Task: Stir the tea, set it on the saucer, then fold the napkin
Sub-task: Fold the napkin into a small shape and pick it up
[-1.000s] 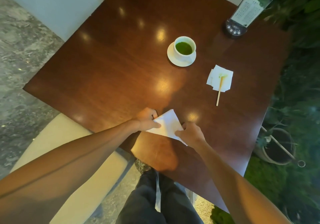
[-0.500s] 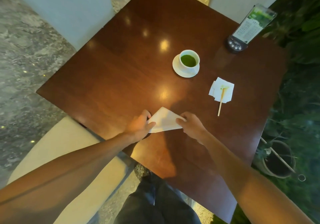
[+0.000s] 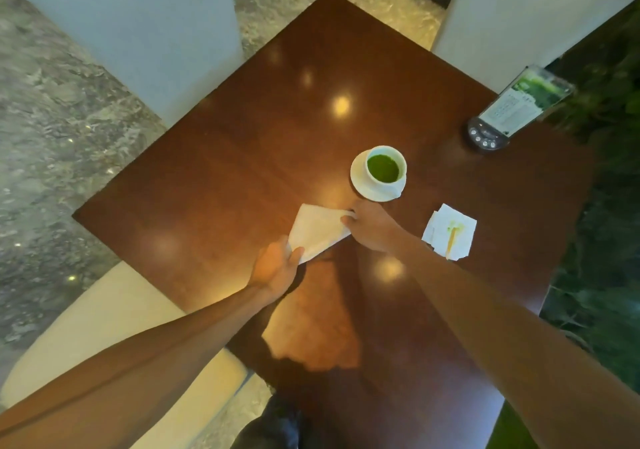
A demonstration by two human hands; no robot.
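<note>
Pinching the napkin (image 3: 317,230) at both ends — left hand (image 3: 277,268) on near corner, right hand (image 3: 370,226) on far tip — flat on table (image 3: 242,171).

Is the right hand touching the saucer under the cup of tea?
Apart. The head view shows the right hand pinching the napkin, with a strip of bare table between its knuckles and the saucer.

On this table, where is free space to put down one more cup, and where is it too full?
Free: the wide table area left of the saucer and beyond the napkin, up to the far corner. Also the near part between the forearms. Crowded: the right side, where cup, right hand, used napkin with stirrer, and menu stand sit close together.
</note>
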